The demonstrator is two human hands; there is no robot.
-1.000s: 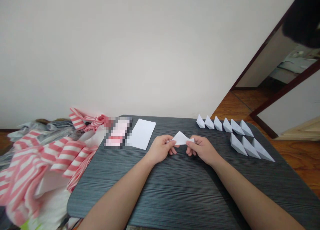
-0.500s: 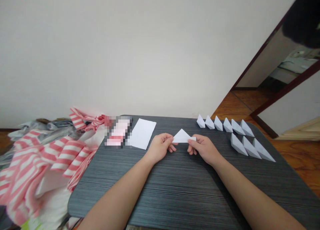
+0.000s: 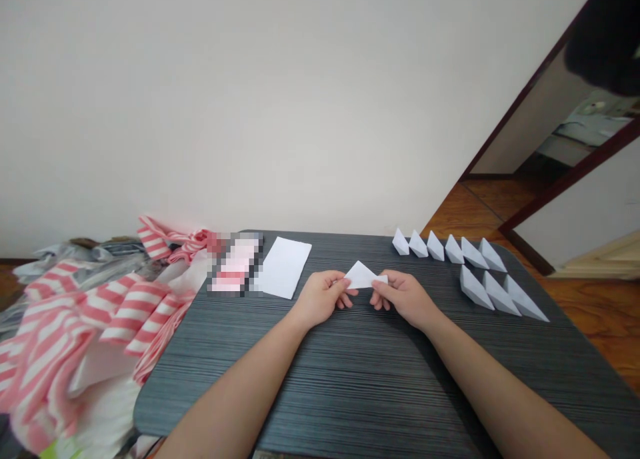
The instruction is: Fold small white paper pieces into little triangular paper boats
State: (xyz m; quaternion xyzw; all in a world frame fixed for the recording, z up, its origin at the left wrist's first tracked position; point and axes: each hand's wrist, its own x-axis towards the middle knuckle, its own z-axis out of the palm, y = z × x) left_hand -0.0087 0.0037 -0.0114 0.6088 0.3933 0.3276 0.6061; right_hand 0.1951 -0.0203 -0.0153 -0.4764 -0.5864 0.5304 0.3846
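Pale and smooth, a wall [image 3: 280, 112] rose behind a dark table [image 3: 330, 386] with a fine streaked grain, seen from above by the person working there. At far left, beside the table, lay a rumpled heap of pink-and-white striped cloth [image 3: 125, 309], mixed with white and gray pieces. On the table's far left corner was a flat pinkish object [image 3: 237, 262], blurred into blocks, so what it was could not be told. Just right of it lay a white sheet of paper [image 3: 286, 268], flat and slightly slanted. Next came the left hand [image 3: 323, 298], its thumb and fingers pinching the left corner of a small folded paper [image 3: 359, 274]. This white piece, peaked like a low triangle, was held between both hands near the table's middle, its point facing the wall. The right hand [image 3: 403, 298] pinched its other end the same way, thumb on top. Farther right, nine pointed paper shapes [image 3: 477, 288] stood close together, six in a back row and three in front. Beyond the table's right edge were a brown wooden floor [image 3: 585, 306] and a dark-framed doorway [image 3: 530, 139].
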